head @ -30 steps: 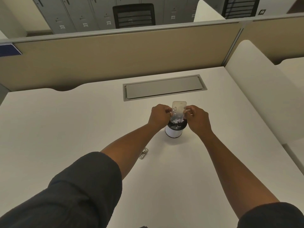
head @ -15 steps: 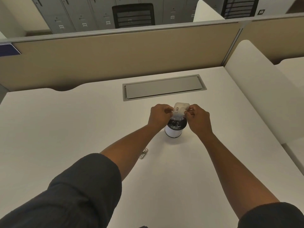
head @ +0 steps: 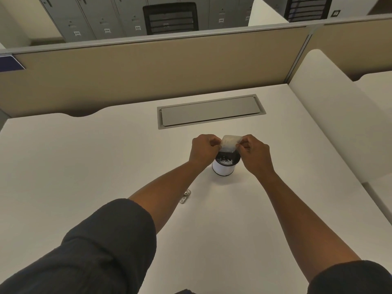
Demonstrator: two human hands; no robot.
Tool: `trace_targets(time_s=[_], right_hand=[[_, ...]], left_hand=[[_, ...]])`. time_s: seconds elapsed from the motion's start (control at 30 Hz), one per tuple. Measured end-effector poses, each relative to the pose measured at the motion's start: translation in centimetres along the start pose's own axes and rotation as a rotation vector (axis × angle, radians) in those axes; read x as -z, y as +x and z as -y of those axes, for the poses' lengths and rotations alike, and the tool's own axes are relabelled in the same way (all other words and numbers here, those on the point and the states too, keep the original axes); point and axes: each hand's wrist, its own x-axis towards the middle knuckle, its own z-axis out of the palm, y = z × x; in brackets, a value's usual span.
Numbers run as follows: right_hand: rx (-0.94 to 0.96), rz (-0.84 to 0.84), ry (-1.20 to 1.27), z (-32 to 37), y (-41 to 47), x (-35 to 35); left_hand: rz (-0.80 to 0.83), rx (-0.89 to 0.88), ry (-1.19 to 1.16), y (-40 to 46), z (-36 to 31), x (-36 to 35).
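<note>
A small white cup (head: pixel 223 169) with a dark inside stands on the white desk (head: pixel 106 166); small white pieces lie in it. Just above its mouth I hold a small clear plastic packet (head: pixel 230 143) between both hands. My left hand (head: pixel 203 148) pinches its left edge and my right hand (head: pixel 255 152) pinches its right edge. The packet is tilted, its lower edge over the cup's opening.
A small silvery blister strip (head: pixel 185 196) lies on the desk near my left forearm. A grey cable hatch (head: pixel 210 111) is set into the desk behind the cup. A beige partition (head: pixel 148 66) closes the back, a white divider (head: pixel 331 107) the right.
The packet has tipped from upright to lying lower and flatter over the cup. White pieces now show inside the cup. Both hands stayed at the cup.
</note>
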Motion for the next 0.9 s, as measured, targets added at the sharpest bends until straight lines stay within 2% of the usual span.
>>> trace_targets(time_s=[0.37, 0.5, 0.6, 0.9], right_hand=[[-0.011, 0.004, 0.048, -0.18, 0.02, 0.14], [-0.014, 0.012, 0.087, -0.21, -0.22, -0.21], [0.055, 0.074, 0.031, -0.29, -0.41, -0.20], [0.099, 0.060, 0.022, -0.69, -0.48, 0.12]], left_hand=[[0.036, -0.021, 0.000, 0.11, 0.11, -0.28], [-0.010, -0.024, 0.015, 0.13, -0.06, -0.47], [-0.009, -0.010, 0.018, 0.12, -0.02, -0.49], [-0.006, 0.006, 0.023, 0.07, 0.33, -0.48]])
